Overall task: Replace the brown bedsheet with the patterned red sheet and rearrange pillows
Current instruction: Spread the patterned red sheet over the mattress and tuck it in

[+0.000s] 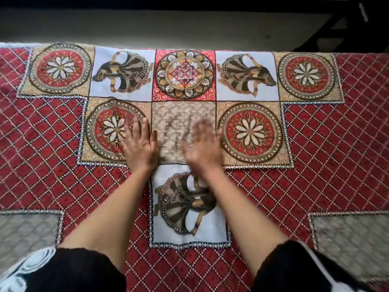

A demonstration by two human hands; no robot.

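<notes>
Covering the bed from left edge to right edge of the frame: the patterned red sheet (315, 144), already laid out, no brown sheet or pillows showing. Smoothing at centre frame with both hands flat, fingers spread, gripping nothing — left hand (140, 146) sharp, right hand (203, 148) blurred. Sweeping outward from the middle panels, probably best for chasing wrinkles toward the edges.

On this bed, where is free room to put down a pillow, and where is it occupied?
The red sheet lies bare on both sides: the diamond-patterned area left of the left hand and the same area right of the right hand. The far row of squares along the edge is also free. Only the middle is crowded, where both hands and forearms lie.
</notes>
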